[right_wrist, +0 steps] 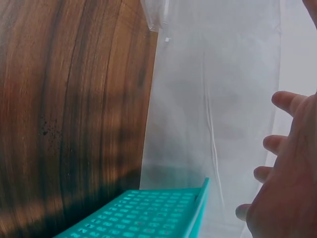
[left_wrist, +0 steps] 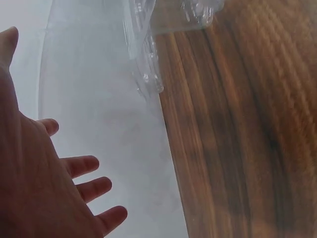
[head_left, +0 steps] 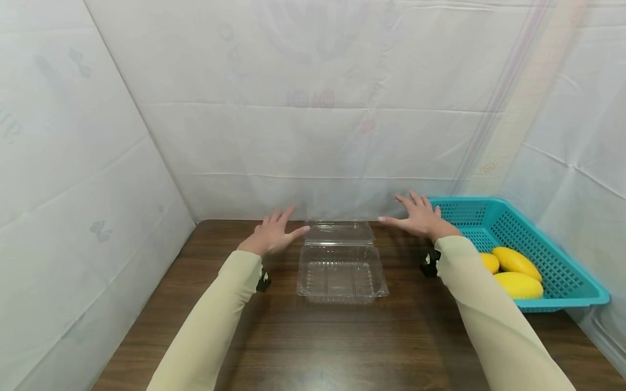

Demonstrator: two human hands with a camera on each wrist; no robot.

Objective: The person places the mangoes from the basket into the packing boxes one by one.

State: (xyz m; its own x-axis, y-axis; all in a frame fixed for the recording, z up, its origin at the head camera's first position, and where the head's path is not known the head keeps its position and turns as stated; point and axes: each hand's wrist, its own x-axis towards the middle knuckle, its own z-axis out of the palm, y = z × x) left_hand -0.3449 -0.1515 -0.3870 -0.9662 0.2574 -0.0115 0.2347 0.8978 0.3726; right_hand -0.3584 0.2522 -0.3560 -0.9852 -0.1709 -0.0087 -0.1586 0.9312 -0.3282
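Observation:
A clear plastic clamshell container (head_left: 342,271) lies on the table with its lid (head_left: 339,232) folded back toward the rear wall. My left hand (head_left: 273,234) hovers beside the lid on the left, fingers spread and holding nothing. On the other side, my right hand (head_left: 415,217) is held between the container and the teal basket (head_left: 562,255), its fingers also spread with nothing in them. Both wrist views show the hands apart from any object. Several yellow mangoes (head_left: 518,285) lie in the basket, partly hidden by my right forearm.
The brown wooden table (head_left: 313,342) runs back to a wall covered in white sheeting (head_left: 313,141). More sheeting (head_left: 83,217) closes off the left side and the right. The basket's raised rim stands close to my right forearm.

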